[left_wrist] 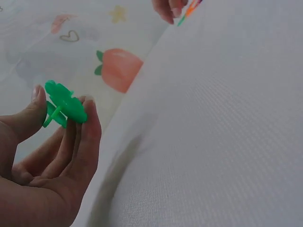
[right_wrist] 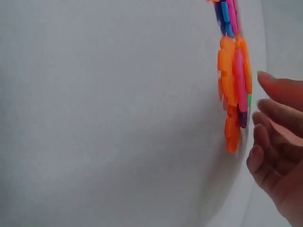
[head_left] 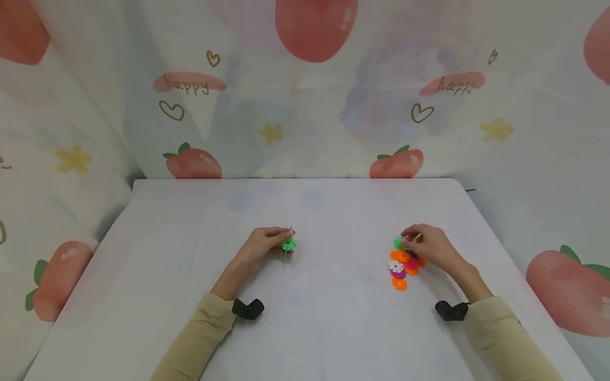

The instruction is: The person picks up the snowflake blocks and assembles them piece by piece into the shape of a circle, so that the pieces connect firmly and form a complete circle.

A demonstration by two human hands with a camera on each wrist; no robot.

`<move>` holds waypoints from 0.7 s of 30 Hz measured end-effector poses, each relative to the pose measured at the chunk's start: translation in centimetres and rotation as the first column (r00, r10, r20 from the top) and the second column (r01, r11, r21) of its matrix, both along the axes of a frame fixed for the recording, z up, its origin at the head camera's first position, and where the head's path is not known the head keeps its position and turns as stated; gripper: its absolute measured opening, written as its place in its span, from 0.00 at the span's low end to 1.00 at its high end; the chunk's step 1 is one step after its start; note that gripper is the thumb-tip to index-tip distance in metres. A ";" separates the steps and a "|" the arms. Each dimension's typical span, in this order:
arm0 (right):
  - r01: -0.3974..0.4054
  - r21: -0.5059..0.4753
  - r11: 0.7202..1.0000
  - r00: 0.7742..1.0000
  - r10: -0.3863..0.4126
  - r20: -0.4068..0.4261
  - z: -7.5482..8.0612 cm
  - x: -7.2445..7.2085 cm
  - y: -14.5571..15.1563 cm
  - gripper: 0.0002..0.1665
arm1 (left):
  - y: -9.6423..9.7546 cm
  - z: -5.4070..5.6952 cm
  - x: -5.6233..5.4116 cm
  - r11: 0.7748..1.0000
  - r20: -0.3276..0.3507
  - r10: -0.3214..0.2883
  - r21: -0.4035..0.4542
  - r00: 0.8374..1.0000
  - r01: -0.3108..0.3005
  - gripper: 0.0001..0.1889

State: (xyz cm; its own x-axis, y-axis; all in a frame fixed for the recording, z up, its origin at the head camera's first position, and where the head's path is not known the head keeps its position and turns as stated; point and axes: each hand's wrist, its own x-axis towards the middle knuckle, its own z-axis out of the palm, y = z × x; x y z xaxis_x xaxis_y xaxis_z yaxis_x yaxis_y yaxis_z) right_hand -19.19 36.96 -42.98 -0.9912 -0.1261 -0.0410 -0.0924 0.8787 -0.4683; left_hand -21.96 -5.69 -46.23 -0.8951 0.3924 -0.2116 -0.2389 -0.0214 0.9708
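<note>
My left hand [head_left: 261,246] pinches a few interlocked green notched discs [left_wrist: 66,104] between thumb and fingers, above the left-middle of the table. In the left wrist view one disc crosses another at an angle. At the right, my right hand [head_left: 431,246] hovers at the far edge of a small pile of notched plastic discs [head_left: 400,256], coloured orange, white, pink, purple and green. Its fingers [right_wrist: 272,111] are loosely bent, with a gap between them and the pile in the right wrist view. A green disc [head_left: 398,244] lies right by the fingertips in the head view.
A white cloth covers the table [head_left: 333,317]. One orange disc [head_left: 400,284] lies at the pile's near end. Printed curtains [head_left: 305,116] hang behind the table and at both sides. Black wrist cameras [head_left: 248,309] sit by the sleeve cuffs.
</note>
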 end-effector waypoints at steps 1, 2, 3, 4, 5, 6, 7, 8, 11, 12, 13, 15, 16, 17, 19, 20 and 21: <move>0.008 0.005 1.000 1.000 -0.008 0.015 -0.1 0.0 0.0 0.17 | 0.0 0.0 0.0 1.000 0.002 -0.005 0.000 1.000 0.005 0.23; 0.014 0.009 1.000 0.999 -0.014 0.029 -0.1 -0.1 -0.1 0.18 | -0.1 0.0 0.0 1.000 0.007 -0.009 0.003 1.000 0.009 0.23; 0.021 0.013 1.000 0.999 -0.022 0.042 -0.2 -0.1 -0.2 0.18 | -0.1 0.0 -0.1 1.000 0.014 -0.012 0.007 1.000 0.012 0.24; 0.030 0.012 0.999 0.998 -0.031 0.059 -0.2 -0.1 -0.3 0.19 | -0.1 0.0 -0.1 1.000 0.018 -0.016 0.013 1.000 0.016 0.24; 0.035 0.008 0.999 0.997 -0.036 0.072 -0.1 -0.2 -0.4 0.20 | -0.2 -0.1 -0.2 1.000 0.018 -0.023 0.021 1.000 0.022 0.24; 0.038 0.004 0.999 0.997 -0.038 0.072 -0.1 -0.2 -0.6 0.20 | -0.2 -0.1 -0.2 0.999 0.020 -0.027 0.028 0.999 0.027 0.24; 0.041 -0.003 0.999 0.996 -0.041 0.073 -0.1 -0.3 -0.8 0.20 | -0.2 -0.1 -0.2 0.999 0.022 -0.033 0.035 0.999 0.032 0.24; 0.037 -0.012 0.999 0.997 -0.036 0.067 -0.1 -0.4 -0.9 0.20 | -0.2 -0.1 -0.2 0.998 0.026 -0.036 0.044 0.999 0.035 0.24; 0.023 -0.052 0.998 0.999 -0.022 0.026 -0.3 -0.7 -1.5 0.18 | -0.3 -0.1 -0.2 0.997 0.025 -0.043 0.058 0.999 0.041 0.24; 0.018 -0.069 0.997 1.000 -0.018 0.007 -0.4 -0.8 -1.8 0.17 | -0.3 0.0 -0.2 0.997 0.026 -0.042 0.060 0.999 0.041 0.24; 0.014 -0.088 0.996 1.000 -0.015 -0.003 -0.5 -0.9 -2.2 0.17 | -0.4 0.0 -0.1 0.997 0.024 -0.042 0.061 0.999 0.041 0.24; 0.002 -0.125 0.992 1.000 -0.005 -0.026 -0.6 -1.1 -2.9 0.16 | -0.4 0.1 -0.1 0.997 0.017 -0.042 0.059 0.999 0.041 0.24; -0.005 -0.147 0.989 1.000 0.000 -0.031 -0.7 -1.2 -3.3 0.15 | -0.4 0.1 -0.1 0.998 0.016 -0.040 0.057 0.999 0.039 0.24; -0.012 -0.168 0.986 0.999 0.006 -0.032 -0.7 -1.2 -3.8 0.16 | -0.4 0.1 -0.1 0.998 0.015 -0.038 0.055 0.999 0.037 0.23; -0.029 -0.223 0.974 0.999 0.023 -0.031 -0.8 -1.4 -4.8 0.15 | -0.4 0.1 -0.1 0.998 0.013 -0.034 0.052 0.999 0.034 0.23; -0.041 -0.247 0.968 0.999 0.033 -0.035 -0.9 -1.6 -5.3 0.15 | -0.4 0.1 -0.1 0.998 0.010 -0.034 0.051 0.999 0.034 0.23; -0.053 -0.274 0.960 0.998 0.044 -0.037 -1.0 -1.8 -5.8 0.15 | -0.5 0.1 -0.1 0.998 0.011 -0.032 0.051 0.999 0.032 0.22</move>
State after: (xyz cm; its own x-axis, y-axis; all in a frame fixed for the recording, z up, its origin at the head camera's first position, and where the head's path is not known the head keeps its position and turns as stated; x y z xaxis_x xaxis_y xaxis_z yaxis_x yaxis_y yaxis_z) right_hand -20.97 31.14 -43.93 -0.9838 -0.1763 0.0322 -0.1499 0.7104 -0.6877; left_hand -22.07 -6.14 -46.16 -0.8794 0.4313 -0.2017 -0.2522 -0.0627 0.9657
